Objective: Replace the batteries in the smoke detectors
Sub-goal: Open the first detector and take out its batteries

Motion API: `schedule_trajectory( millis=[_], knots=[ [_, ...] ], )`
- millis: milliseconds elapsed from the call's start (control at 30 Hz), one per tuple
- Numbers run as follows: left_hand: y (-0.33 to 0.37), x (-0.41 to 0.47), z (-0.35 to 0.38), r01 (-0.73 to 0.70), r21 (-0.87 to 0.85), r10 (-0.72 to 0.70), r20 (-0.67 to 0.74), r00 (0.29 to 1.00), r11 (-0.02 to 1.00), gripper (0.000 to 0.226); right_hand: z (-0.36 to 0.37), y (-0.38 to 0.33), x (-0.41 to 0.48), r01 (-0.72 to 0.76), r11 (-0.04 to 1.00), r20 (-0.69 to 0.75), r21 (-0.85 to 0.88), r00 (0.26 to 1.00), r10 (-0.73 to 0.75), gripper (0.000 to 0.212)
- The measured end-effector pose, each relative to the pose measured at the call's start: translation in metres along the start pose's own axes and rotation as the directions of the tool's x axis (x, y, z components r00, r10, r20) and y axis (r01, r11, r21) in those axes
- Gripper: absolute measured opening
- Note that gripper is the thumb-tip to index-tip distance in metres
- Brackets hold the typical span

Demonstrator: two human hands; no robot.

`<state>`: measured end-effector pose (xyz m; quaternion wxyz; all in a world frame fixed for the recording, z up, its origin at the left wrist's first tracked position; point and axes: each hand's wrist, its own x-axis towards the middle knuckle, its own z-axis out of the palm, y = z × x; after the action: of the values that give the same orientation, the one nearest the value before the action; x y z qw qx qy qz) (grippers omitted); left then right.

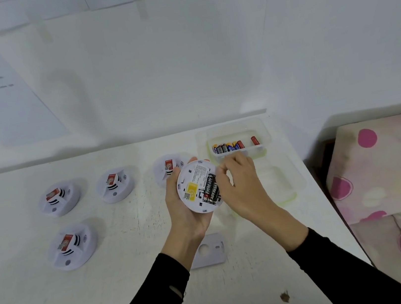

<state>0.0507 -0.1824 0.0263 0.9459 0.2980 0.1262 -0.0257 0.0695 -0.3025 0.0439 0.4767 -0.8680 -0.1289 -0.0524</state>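
- Left hand [185, 214] is cupped under the held detector [193, 179], thumb and fingers wrapped up round its rim, back side facing up. Makes sense: that's where the battery bay is, and tipping it toward the face lets them see in.
- 2 black batteries [210, 192] sit side by side in the bay at the right edge of the disc (old ones or fresh ones, no idea).
- Right hand [240, 185] is curled over that edge with the fingertips at the top end of the batteries. Pinching 1 or just pushing it? Can't tell, the knuckles hide it.
- Clear tub [265, 133] of spare batteries [229, 146] sits just behind the right hand, easy reach, which I'd guess is the point. What looks like its lid [287, 183] lies beside it.
- Grey plate [210, 252] lies flat on the table [135, 278] between the wrists, probably this detector's mounting base parked out of the way.
- 4 other detectors [59, 199] sit face up: 3 off to the left, 1 just behind the left hand. My read is they're queued, so plenty of the job is left.
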Motion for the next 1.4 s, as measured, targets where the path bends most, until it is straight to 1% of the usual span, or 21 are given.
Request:
schedule_trajectory(
  millis=[67,133,200,233,300,333,367,433,467,533,633,700,733,800,867,900,967,1033,1200,1300,1400],
  knots=[
    [0.000,0.003,-0.001,0.010,-0.006,-0.010,-0.003,1.000,1.000,0.047,-0.007,-0.004,0.000,0.011,0.998,0.031,0.064,0.999,-0.013,0.015],
    [0.002,0.007,-0.002,0.004,-0.016,-0.004,-0.008,1.000,1.000,0.048,-0.015,-0.008,0.001,0.070,0.995,0.087,0.072,0.993,-0.076,0.016],
    [0.004,0.010,-0.004,-0.011,-0.030,0.010,-0.009,1.000,0.999,0.047,-0.022,-0.011,0.003,0.052,0.985,0.133,0.162,0.988,-0.074,0.014],
    [0.004,0.011,-0.006,-0.020,-0.045,0.020,-0.003,1.000,0.999,0.045,-0.026,-0.009,0.006,-0.001,0.967,0.117,0.256,0.993,-0.030,0.012],
    [0.006,0.013,-0.009,-0.038,-0.075,0.038,0.006,0.999,0.996,0.041,-0.035,0.004,0.014,-0.143,0.901,0.018,0.410,0.989,0.149,0.011],
    [0.008,0.013,-0.012,-0.042,-0.084,0.043,0.010,0.999,0.996,0.042,-0.039,0.016,0.019,-0.213,0.893,-0.020,0.396,0.970,0.241,0.011],
    [0.009,0.014,-0.015,-0.042,-0.090,0.044,0.015,0.999,0.995,0.045,-0.043,0.029,0.023,-0.281,0.909,-0.018,0.309,0.954,0.301,0.011],
    [0.009,0.015,-0.018,-0.037,-0.095,0.040,0.029,0.999,0.995,0.048,-0.045,0.050,0.024,-0.373,0.924,0.107,0.089,0.925,0.364,0.010],
    [0.009,0.015,-0.018,-0.033,-0.094,0.036,0.034,0.999,0.995,0.048,-0.042,0.058,0.022,-0.387,0.922,0.171,0.003,0.909,0.381,0.010],
    [0.007,0.014,-0.015,-0.020,-0.090,0.024,0.036,0.999,0.996,0.047,-0.033,0.068,0.017,-0.373,0.921,0.225,-0.108,0.894,0.388,0.009],
    [0.005,0.010,-0.010,0.001,-0.107,0.003,0.044,0.999,0.994,0.042,-0.026,0.069,0.015,-0.301,0.929,0.207,-0.218,0.916,0.345,0.004],
    [0.004,0.009,-0.010,0.008,-0.111,-0.003,0.044,0.999,0.994,0.041,-0.026,0.060,0.016,-0.227,0.956,0.107,-0.187,0.962,0.250,0.004],
    [0.004,0.009,-0.010,0.010,-0.111,-0.005,0.045,0.999,0.994,0.042,-0.027,0.051,0.015,-0.158,0.979,0.043,-0.130,0.985,0.165,0.005],
    [0.004,0.010,-0.009,0.013,-0.110,-0.009,0.041,0.999,0.994,0.044,-0.027,0.029,0.011,0.069,0.998,-0.041,-0.004,0.997,-0.069,0.004],
    [0.004,0.009,-0.006,0.019,-0.109,-0.018,0.011,1.000,0.994,0.046,-0.024,0.011,0.004,0.260,0.965,-0.008,0.030,0.966,-0.260,0.020],
    [0.004,0.008,-0.004,0.018,-0.109,-0.019,-0.007,1.000,0.994,0.046,-0.020,0.006,0.000,0.309,0.951,0.046,0.027,0.950,-0.310,0.033],
    [0.004,0.006,-0.002,0.008,-0.089,-0.011,-0.035,0.999,0.996,0.046,-0.013,0.003,-0.007,0.301,0.953,0.165,0.028,0.939,-0.302,0.051],
    [0.004,0.004,0.000,0.006,-0.056,-0.010,-0.063,0.998,0.998,0.045,-0.007,0.002,-0.010,0.256,0.965,0.200,0.048,0.944,-0.260,0.058],
    [0.002,0.003,0.002,0.001,-0.034,-0.004,-0.085,0.996,0.999,0.044,-0.007,-0.002,-0.008,0.295,0.955,0.186,-0.008,0.939,-0.288,0.049],
    [0.001,0.003,0.005,0.003,-0.006,-0.003,-0.076,0.997,1.000,0.042,-0.006,-0.003,-0.008,0.338,0.939,0.126,-0.069,0.936,-0.328,0.047],
    [-0.001,0.003,0.007,0.009,0.000,-0.009,-0.082,0.997,1.000,0.040,-0.006,0.000,-0.009,0.335,0.938,0.098,-0.086,0.940,-0.326,0.046]
  ],
)
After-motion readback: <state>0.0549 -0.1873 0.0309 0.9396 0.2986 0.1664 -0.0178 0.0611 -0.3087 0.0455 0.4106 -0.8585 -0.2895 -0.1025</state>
